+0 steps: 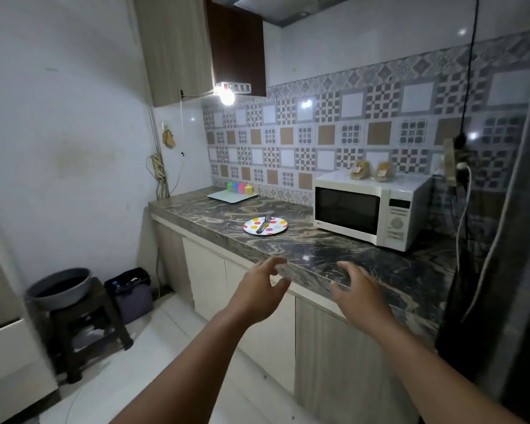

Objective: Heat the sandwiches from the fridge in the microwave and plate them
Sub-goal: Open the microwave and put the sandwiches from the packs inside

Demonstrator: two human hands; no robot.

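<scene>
The marble-patterned countertop [227, 214] is running along the back wall and serving as the landmark. Behind it, a patterned tile backsplash [334, 139] is covering the wall. Above its left end, a wood-grain wall cabinet [172, 47] is hanging, and a bare bulb [227, 95] is glowing just beneath that cabinet. Below the countertop, pale cabinet doors [208, 280] are standing closed. To the left of the countertop, a plain white wall [62, 117] is meeting a white tiled floor [166, 341]. On that floor, left of the countertop, a dark stool [86, 325] is carrying a grey basin [58, 286], and a dark bin [132, 295] is standing just beside the stool.
</scene>
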